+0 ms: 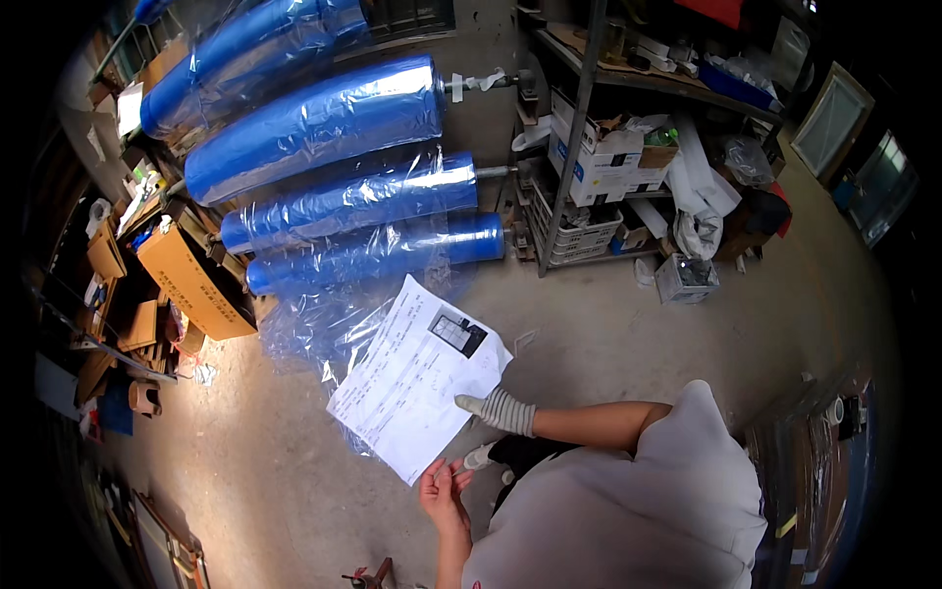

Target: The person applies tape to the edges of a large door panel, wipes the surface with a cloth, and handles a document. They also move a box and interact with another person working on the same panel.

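Observation:
A white printed sheet of paper (397,393) with a small dark picture near its upper right edge is held out in front of me, tilted. My right hand (502,410), in a grey-striped glove, grips the sheet's near edge with the thumb on top. Bare and loosely curled, my left hand (446,493) is at the sheet's lower corner. Its fingers are slightly apart and no grip on the paper shows. Beyond the sheet, loose clear plastic film (314,329) hangs down from a stack of blue film rolls (378,201).
A metal shelf rack (569,147) with boxes and crates stands at the far right. A small box (687,280) sits on the concrete floor beside it. Cardboard (196,285) and scrap pile up on the left. Wrapped panels (810,481) lean at the lower right.

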